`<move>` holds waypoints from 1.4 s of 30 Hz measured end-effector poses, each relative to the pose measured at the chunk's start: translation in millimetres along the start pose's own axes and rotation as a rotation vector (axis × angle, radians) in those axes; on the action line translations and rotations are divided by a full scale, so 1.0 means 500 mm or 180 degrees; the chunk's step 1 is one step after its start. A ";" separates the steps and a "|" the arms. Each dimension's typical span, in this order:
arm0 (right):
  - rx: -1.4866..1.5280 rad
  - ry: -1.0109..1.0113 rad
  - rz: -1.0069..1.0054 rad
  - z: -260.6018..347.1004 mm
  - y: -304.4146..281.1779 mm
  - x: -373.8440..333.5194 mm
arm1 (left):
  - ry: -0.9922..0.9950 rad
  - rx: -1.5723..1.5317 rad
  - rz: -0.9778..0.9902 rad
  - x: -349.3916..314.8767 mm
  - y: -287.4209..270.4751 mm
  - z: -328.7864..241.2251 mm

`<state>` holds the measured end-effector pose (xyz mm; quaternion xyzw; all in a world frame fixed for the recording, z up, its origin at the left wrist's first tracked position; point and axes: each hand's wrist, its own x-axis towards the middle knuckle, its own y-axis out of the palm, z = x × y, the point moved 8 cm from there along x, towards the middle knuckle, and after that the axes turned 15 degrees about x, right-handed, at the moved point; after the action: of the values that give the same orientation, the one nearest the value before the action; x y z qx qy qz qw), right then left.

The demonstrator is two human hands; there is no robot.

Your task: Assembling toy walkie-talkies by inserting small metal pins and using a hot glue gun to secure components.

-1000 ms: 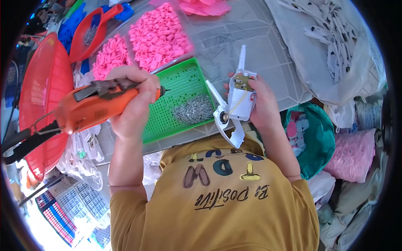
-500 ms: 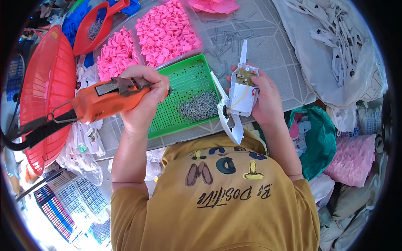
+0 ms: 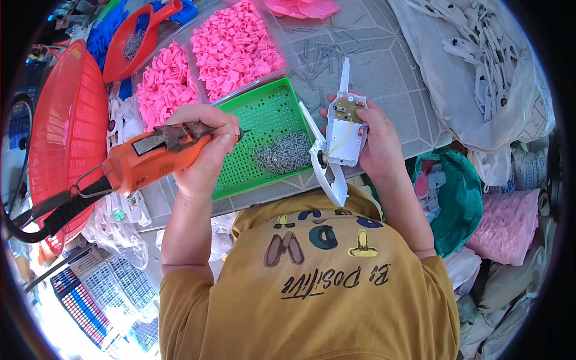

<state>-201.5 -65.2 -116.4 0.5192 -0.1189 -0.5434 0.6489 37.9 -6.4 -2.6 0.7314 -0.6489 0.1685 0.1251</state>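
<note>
My left hand is wrapped round an orange corded electric screwdriver. Its dark tip points right, over a green perforated tray with a heap of small silver screws in it. To the right of the tray, my right hand grips a white plastic housing. Its open face shows a brown circuit board and thin yellow and red wires, and a narrow white arm sticks up from its top. A curved white plastic part hangs beside the housing, joined by wires. The tip is apart from the housing.
Beyond the tray stands a clear container of pink plastic pieces. A red scoop holds metal pins, and loose pins lie on the grey table. A red basket stands left, a white bag and a green bag right.
My left hand and the screwdriver's body have shifted slightly down, the rear end lower and nearer. The right hand with the housing has barely moved.
</note>
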 end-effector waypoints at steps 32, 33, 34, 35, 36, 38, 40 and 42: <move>0.0324 0.0189 -0.0070 0.003 -0.017 0.000 | 0.0282 -0.0957 0.1127 0.103 0.300 -0.027; 0.0329 0.0187 -0.0069 0.002 -0.018 0.001 | 0.0280 -0.0954 0.1133 0.103 0.302 -0.025; 0.0351 0.0172 -0.0039 0.002 -0.018 0.002 | 0.0239 -0.0930 0.1134 0.102 0.304 -0.022; 0.0372 0.0156 -0.0009 0.003 -0.017 0.003 | 0.0198 -0.0907 0.1136 0.102 0.306 -0.018; 0.0376 0.0156 -0.0009 0.003 -0.015 0.002 | 0.0197 -0.0906 0.1139 0.101 0.306 -0.016; 0.0401 0.0174 -0.0002 0.005 -0.007 -0.001 | 0.0198 -0.0883 0.1146 0.100 0.307 -0.012; 0.0383 0.0158 -0.0004 0.003 -0.009 0.000 | 0.0226 -0.0903 0.1167 0.099 0.309 -0.012; 0.0364 0.0143 -0.0003 0.003 -0.012 0.002 | 0.0256 -0.0922 0.1185 0.098 0.309 -0.014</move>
<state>-205.9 -65.9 -121.0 0.5675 -0.1348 -0.5242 0.6205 -111.1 -67.5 18.1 0.5663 -0.7844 0.1229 0.2213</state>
